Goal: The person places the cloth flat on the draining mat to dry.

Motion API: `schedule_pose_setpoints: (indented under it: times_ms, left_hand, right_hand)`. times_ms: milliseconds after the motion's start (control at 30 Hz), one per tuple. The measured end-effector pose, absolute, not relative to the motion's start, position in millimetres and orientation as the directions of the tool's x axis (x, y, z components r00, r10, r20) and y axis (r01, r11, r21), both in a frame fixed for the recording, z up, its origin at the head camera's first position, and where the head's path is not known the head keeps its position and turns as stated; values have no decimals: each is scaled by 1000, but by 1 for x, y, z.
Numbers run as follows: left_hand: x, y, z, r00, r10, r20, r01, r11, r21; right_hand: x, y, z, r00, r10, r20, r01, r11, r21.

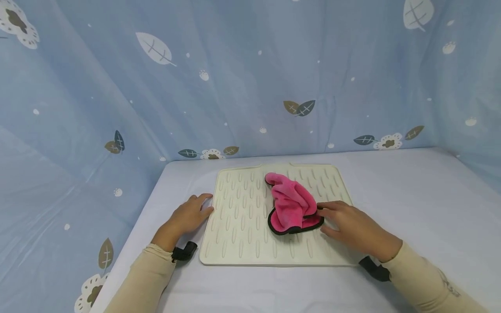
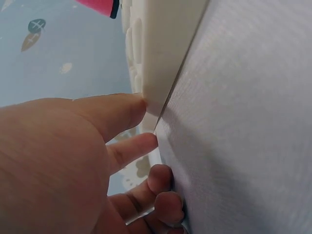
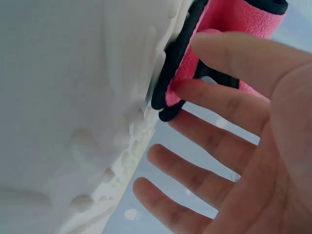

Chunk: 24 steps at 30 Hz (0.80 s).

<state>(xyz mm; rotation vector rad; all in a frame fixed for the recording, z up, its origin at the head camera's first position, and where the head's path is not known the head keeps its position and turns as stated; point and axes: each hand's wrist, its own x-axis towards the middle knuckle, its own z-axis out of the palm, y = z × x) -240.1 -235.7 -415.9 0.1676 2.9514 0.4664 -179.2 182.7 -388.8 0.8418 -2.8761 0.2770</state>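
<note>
A crumpled pink cloth point(image 1: 291, 204) with black edging lies right of centre on a cream ridged mat point(image 1: 242, 243). By its right edge, my right hand point(image 1: 348, 226) has its fingers extended. In the right wrist view, the thumb and index fingertip of this hand point(image 3: 243, 112) are at the cloth's edged corner point(image 3: 185, 73), the other fingers spread apart. At the mat's left side rests my left hand point(image 1: 188, 216). The left wrist view shows that hand's thumb point(image 2: 122, 112) touching the mat's side edge point(image 2: 163, 44), its other fingers loosely bent near the white surface.
A white-covered table point(image 1: 415, 204) lies beneath the mat. Behind and to the left hangs a blue curtain point(image 1: 242, 78) with leaf and flower prints. Black straps with dark mounts point(image 1: 185, 252) sit on both wrists, over beige sleeves point(image 1: 142, 278).
</note>
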Motion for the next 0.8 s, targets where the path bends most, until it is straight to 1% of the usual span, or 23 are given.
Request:
schedule_pose_setpoints:
  times_ms: [100, 167, 267, 367, 433, 500, 567, 667, 800]
  left_hand:
    - [-240, -236, -413, -985, 122, -119, 82, 951, 297]
    - [-239, -234, -410, -989, 120, -90, 91, 958, 271]
    - [-233, -227, -401, -991, 134, -6, 129, 964, 234]
    - [-222, -212, -390, -975, 191, 110, 211, 955, 208]
    - [-212, -195, -380, -949, 257, 183, 292, 934, 204]
    - [-202, -176, -373, -908, 340, 245, 389, 901, 190]
    - [-193, -155, -367, -862, 429, 269, 479, 864, 156]
    - [-183, -127, -364, -808, 533, 251, 569, 817, 98]
    - [-179, -104, -371, -766, 613, 193, 625, 780, 4]
  right_hand:
    - [-180, 185, -388, -813, -555, 178, -578, 806, -126]
    - [-181, 186, -389, -802, -572, 174, -594, 795, -122]
    - [-181, 187, -390, -797, -584, 153, -602, 789, -127]
    - [-181, 187, -390, -798, -589, 128, -602, 788, -129]
    - [-180, 188, -391, -797, -592, 121, -604, 788, -122]
    - [-179, 188, -390, -799, -590, 114, -600, 791, -115]
    - [-178, 188, -390, -804, -585, 106, -595, 795, -119]
    - [-177, 188, -390, -812, -576, 93, -583, 802, -130]
    - [-177, 187, -392, -810, -579, 93, -587, 798, -135]
